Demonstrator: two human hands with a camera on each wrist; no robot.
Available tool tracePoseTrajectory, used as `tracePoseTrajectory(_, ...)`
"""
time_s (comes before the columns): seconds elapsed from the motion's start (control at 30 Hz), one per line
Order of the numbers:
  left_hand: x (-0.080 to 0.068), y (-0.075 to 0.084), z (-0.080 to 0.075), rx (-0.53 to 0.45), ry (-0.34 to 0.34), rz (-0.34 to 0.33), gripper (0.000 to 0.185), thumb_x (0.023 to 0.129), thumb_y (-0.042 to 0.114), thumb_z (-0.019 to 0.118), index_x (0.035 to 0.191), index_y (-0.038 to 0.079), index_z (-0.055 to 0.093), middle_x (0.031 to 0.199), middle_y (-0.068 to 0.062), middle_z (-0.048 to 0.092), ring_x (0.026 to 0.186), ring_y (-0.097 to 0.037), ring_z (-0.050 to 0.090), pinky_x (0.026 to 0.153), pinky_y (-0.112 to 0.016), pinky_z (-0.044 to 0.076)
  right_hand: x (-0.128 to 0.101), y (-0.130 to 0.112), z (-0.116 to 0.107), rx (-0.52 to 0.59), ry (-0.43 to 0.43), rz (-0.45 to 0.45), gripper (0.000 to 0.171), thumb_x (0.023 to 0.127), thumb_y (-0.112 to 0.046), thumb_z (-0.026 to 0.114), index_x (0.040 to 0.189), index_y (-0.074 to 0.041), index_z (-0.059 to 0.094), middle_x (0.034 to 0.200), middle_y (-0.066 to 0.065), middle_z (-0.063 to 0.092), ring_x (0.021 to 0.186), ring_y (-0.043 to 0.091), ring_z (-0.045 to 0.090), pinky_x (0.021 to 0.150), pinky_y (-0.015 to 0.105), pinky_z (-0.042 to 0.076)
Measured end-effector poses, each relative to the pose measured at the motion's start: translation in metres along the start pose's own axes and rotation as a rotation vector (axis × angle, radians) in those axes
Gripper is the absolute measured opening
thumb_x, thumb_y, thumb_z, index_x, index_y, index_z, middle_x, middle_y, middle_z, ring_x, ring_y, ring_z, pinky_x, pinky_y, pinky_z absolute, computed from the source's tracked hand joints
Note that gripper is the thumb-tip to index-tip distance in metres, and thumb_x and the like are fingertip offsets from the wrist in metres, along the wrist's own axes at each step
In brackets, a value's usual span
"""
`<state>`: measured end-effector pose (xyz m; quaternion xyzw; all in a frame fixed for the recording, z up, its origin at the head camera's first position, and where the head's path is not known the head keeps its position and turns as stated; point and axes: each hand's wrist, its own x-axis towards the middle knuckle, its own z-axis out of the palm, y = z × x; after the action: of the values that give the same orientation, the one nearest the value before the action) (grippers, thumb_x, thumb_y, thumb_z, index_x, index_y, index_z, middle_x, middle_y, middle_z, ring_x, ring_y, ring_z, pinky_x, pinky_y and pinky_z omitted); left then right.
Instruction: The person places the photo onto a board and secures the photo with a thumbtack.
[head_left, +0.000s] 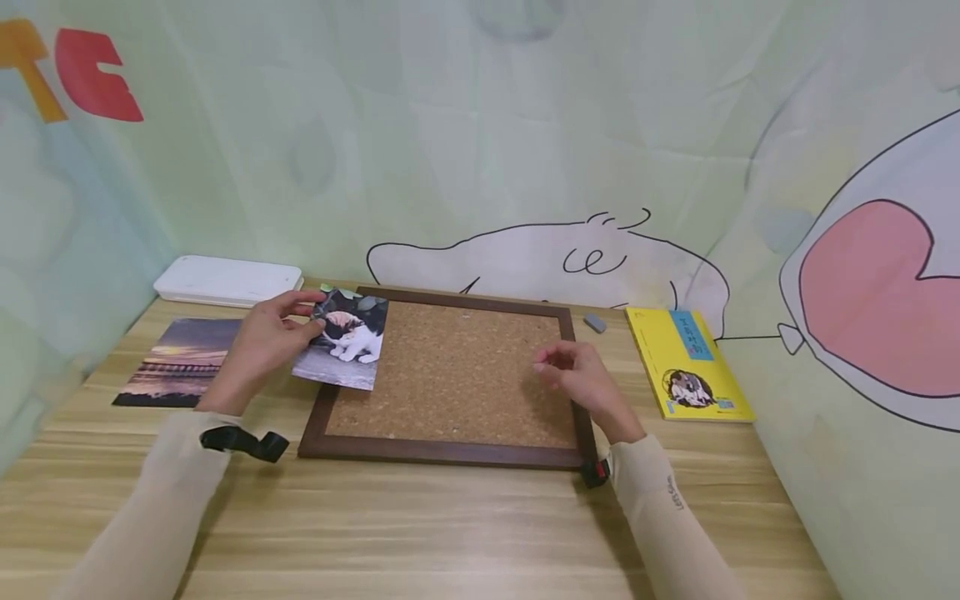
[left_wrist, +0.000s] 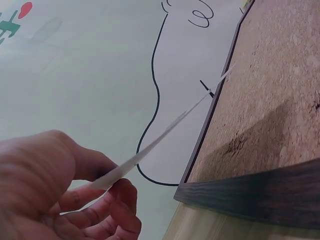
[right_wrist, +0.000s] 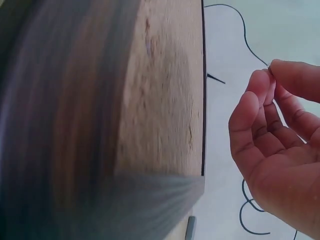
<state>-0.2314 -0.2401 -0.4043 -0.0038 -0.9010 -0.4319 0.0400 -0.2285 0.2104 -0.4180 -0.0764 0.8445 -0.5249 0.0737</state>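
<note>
My left hand [head_left: 264,337] pinches a photo of a calico cat [head_left: 352,354] between thumb and fingers, by its left edge. The photo is tilted over the left side of a cork board [head_left: 457,375] with a dark brown frame. In the left wrist view the photo [left_wrist: 150,147] shows almost edge-on, its shadow falling on the cork. Over the board's right side hovers my right hand [head_left: 577,375]. Its fingers curl loosely, thumb tip close to the fingertips, and no object shows in it in the right wrist view.
A sunset photo [head_left: 176,358] lies on the wooden table [head_left: 420,533] at left, partly behind the left wrist. Behind it sits a white case [head_left: 228,279]. A small grey block [head_left: 595,322] and a yellow book [head_left: 686,367] lie right of the board, near the back wall.
</note>
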Motion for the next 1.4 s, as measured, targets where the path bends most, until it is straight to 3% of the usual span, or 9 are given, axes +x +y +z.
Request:
tracePoseTrajectory(0.2, 0.000, -0.002, 0.002, -0.057, -0.041, -0.003, 0.049, 0.102, 0.015, 0.068, 0.150, 0.008, 0.060, 0.140, -0.030, 0.064, 0.087, -0.007, 0.063, 0.071, -0.019, 0.051, 0.000, -0.004, 0.010, 0.076, -0.010, 0.057, 0.014, 0.101, -0.005, 0.068, 0.112, 0.003, 0.071, 0.092, 0.000, 0.065, 0.081, 0.018, 0.059, 0.072, 0.030, 0.052)
tracePoseTrajectory(0.4, 0.003, 0.003, 0.006, -0.100, -0.071, -0.011, 0.049, 0.101, 0.012, 0.068, 0.149, 0.003, 0.060, 0.142, -0.034, 0.062, 0.082, -0.003, 0.064, 0.068, -0.020, 0.054, 0.003, -0.005, 0.017, 0.107, -0.018, 0.042, 0.013, 0.100, -0.006, 0.070, 0.109, 0.002, 0.071, 0.087, 0.000, 0.065, 0.078, 0.019, 0.060, 0.069, 0.029, 0.053)
tracePoseTrajectory(0.8, 0.010, 0.007, 0.016, -0.103, -0.117, -0.020, 0.050, 0.101, 0.014, 0.070, 0.149, 0.004, 0.061, 0.140, -0.031, 0.067, 0.092, -0.009, 0.065, 0.069, -0.023, 0.058, 0.008, -0.011, 0.029, 0.079, -0.042, 0.053, 0.010, 0.100, -0.006, 0.069, 0.109, -0.001, 0.072, 0.093, 0.003, 0.068, 0.082, 0.018, 0.060, 0.072, 0.029, 0.054)
tracePoseTrajectory(1.03, 0.011, 0.016, 0.026, -0.120, -0.131, -0.034, 0.045, 0.101, 0.016, 0.072, 0.144, 0.008, 0.065, 0.136, -0.026, 0.069, 0.082, -0.006, 0.064, 0.068, -0.022, 0.055, 0.006, -0.012, 0.033, 0.079, -0.054, 0.052, 0.010, 0.100, -0.006, 0.070, 0.108, -0.001, 0.072, 0.094, 0.004, 0.069, 0.082, 0.017, 0.061, 0.071, 0.027, 0.054)
tracePoseTrajectory(1.4, 0.010, 0.011, 0.043, -0.076, -0.126, -0.001, 0.041, 0.099, 0.013, 0.073, 0.139, 0.007, 0.068, 0.131, -0.026, 0.072, 0.078, -0.006, 0.061, 0.068, -0.021, 0.052, 0.016, -0.026, 0.037, 0.040, -0.099, 0.054, 0.007, 0.103, -0.012, 0.069, 0.109, -0.009, 0.072, 0.097, 0.002, 0.066, 0.083, 0.019, 0.059, 0.075, 0.034, 0.052)
